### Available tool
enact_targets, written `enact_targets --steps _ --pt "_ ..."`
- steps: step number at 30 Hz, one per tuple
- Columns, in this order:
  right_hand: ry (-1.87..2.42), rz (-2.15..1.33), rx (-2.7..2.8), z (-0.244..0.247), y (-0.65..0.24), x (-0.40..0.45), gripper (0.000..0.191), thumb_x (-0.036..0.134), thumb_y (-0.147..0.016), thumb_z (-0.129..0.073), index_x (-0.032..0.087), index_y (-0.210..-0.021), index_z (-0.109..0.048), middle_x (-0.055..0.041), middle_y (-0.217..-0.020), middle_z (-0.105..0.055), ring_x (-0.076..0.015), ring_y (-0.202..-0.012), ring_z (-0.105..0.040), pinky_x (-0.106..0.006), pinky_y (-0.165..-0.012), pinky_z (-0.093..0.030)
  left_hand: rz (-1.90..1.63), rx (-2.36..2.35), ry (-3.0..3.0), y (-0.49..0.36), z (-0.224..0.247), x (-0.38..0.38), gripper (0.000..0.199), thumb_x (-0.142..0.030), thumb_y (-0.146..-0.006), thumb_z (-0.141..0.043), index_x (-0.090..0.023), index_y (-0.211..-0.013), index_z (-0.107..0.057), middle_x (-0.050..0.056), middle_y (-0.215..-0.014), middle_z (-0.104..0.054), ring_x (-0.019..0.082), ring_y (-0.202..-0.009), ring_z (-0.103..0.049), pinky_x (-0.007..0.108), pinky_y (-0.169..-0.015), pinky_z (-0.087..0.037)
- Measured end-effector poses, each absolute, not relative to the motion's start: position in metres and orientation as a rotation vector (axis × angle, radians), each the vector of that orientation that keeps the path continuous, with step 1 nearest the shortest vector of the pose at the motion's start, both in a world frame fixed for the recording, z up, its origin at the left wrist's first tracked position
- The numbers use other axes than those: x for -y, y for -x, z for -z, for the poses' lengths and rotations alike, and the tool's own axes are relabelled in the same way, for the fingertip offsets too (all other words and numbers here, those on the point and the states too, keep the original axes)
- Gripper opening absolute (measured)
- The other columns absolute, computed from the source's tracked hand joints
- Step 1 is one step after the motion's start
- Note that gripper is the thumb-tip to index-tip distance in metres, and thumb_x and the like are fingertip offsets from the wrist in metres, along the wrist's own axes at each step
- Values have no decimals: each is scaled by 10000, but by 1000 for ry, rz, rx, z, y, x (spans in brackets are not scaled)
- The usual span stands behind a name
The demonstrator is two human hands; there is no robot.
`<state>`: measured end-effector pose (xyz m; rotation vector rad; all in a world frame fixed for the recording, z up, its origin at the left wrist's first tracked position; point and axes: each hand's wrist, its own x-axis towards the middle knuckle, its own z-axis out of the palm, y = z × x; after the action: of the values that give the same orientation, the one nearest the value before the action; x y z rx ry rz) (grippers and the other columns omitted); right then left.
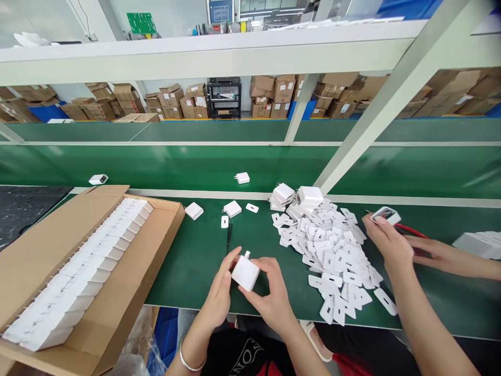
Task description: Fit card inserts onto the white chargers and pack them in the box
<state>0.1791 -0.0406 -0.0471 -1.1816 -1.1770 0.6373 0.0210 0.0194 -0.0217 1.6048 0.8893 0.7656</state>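
Note:
Near the table's front edge, a white charger block (246,271) is held between my two hands. My left hand (221,292) has its fingers closed on the block's left side. My right hand (272,295) pinches it from the right with thumb and fingers. A small white plug-like tip sticks up from the block's top. Beyond my hands lie a dark thin tool (229,236), a white slotted plate (224,222), a second slotted plate (252,208) and a white charger (232,209). A large pile of slotted white plates (332,245) lies to the right.
An open cardboard box (117,308) with rows of white chargers (86,266) stands at the left. At the right, a co-worker's hands (391,243) hold a white housing (385,214) near a red cable. A slanted white frame post (364,125) rises behind the pile.

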Motion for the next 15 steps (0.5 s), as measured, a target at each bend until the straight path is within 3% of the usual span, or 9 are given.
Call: enact_targets --steps 2,7,12,15 --pt "1188 -569 1310 45 -184 43 497 165 -887 -743 314 -1330 -572 -76 -1212 -583 -255 -1128 -611 -403 -937 -549 -731 -957 -1636 -18 11 -16 531 -492 -1123 -228 -304 -1555 -472 100 -1499 -562 254 -1355 -540 439 -1156 -422" --pt "1191 -561 1479 41 -171 39 491 153 -948 -634 342 -1398 -579 -99 -1247 -530 -260 -1128 -623 -426 -930 -589 -705 -1203 -1926 -23 -12 -5 479 -365 -967 -642 -244 -1419 -539 135 -1398 -615 295 -1274 -598 471 -1069 -496" --pt "1168 -676 1523 35 -157 35 737 218 -956 -666 370 -1603 -347 -129 -1474 -448 -268 -1207 -617 -460 -1040 -559 -950 -1500 -1976 30 -43 -5 424 -349 -938 -650 -226 -1327 -537 131 -1322 -638 273 -1195 -644 435 -1020 -523" --pt "1209 -673 1451 45 -162 34 633 272 -1001 -615 351 -1577 -367 -120 -1400 -493 -243 -1108 -641 -451 -995 -563 -1000 -1983 -1986 106 -71 -10 474 -471 -889 -671 -192 -1245 -530 123 -1178 -660 300 -1061 -670 446 -915 -554"
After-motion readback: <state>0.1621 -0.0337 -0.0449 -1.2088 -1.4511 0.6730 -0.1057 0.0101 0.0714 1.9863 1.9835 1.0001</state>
